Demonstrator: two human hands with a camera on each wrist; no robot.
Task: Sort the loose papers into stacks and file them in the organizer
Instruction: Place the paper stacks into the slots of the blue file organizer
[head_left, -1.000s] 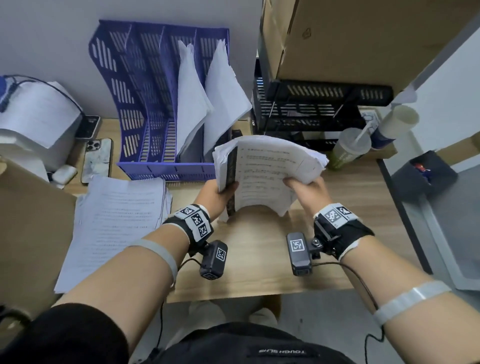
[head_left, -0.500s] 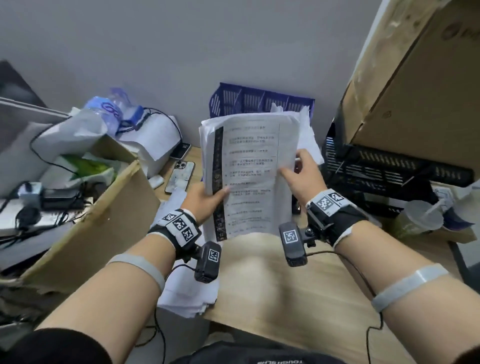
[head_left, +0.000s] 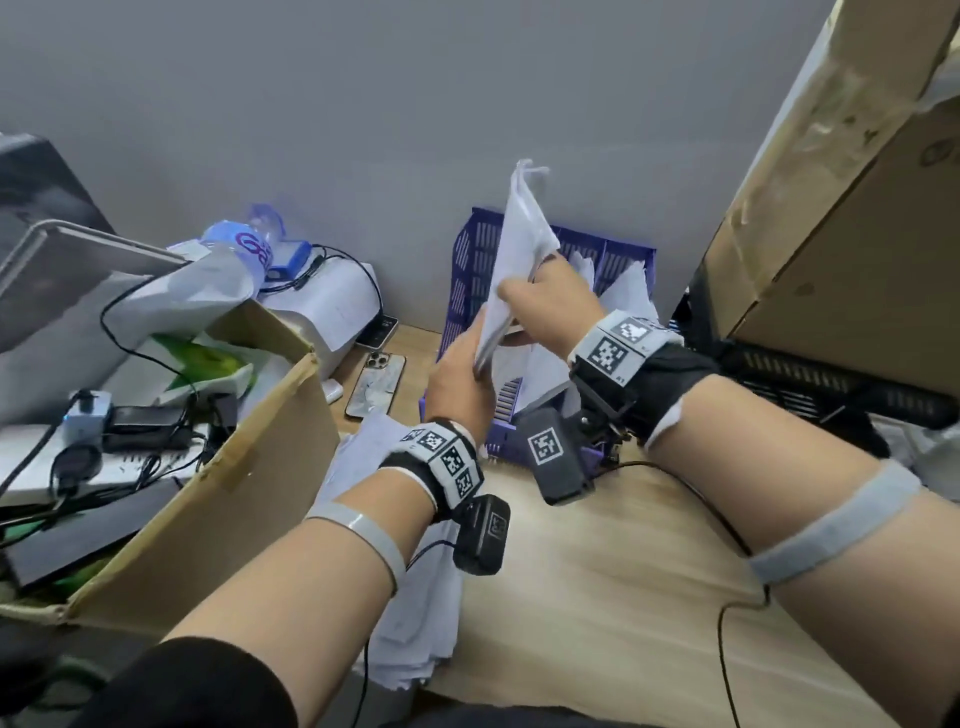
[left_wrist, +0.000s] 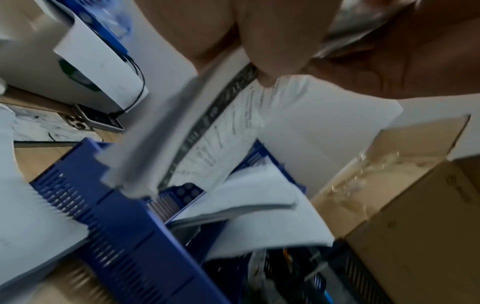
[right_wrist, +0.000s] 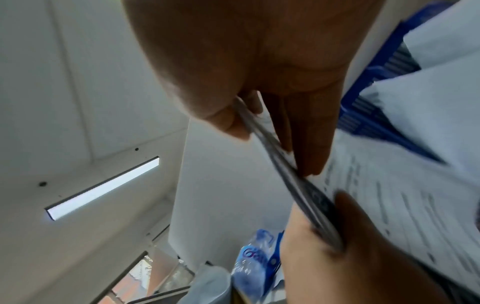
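From the head view, the blue organizer (head_left: 470, 270) stands at the back of the wooden desk (head_left: 597, 587) against the grey wall, with white sheets (head_left: 631, 291) already upright in its right-hand slots. Above it, edge-on and nearly vertical, is the stack of papers (head_left: 517, 260): the left hand (head_left: 457, 384) grips its lower end, and the right hand (head_left: 550, 306) pinches it higher up, thumb on the near face. A loose pile of papers (head_left: 415, 587) lies on the desk's left edge, partly under the left forearm. Left of that, an open cardboard box (head_left: 208, 467) crowds the desk, with two phones (head_left: 375, 384) and a white device (head_left: 337, 306) behind it; a large carton (head_left: 857, 234) on a black rack (head_left: 831, 384) walls off the right. In the left wrist view, blurred, the stack (left_wrist: 207, 127) hangs over the organizer's (left_wrist: 116, 236) slots, thumb and fingers closed on its top, and filed sheets (left_wrist: 259, 197) lean in the slots beneath. In the right wrist view the right thumb (right_wrist: 223, 115) and straight fingers (right_wrist: 311, 144) squeeze the stack's (right_wrist: 389, 195) edge, the left hand (right_wrist: 337, 257) clasps it below, and the organizer (right_wrist: 369, 102) shows behind.
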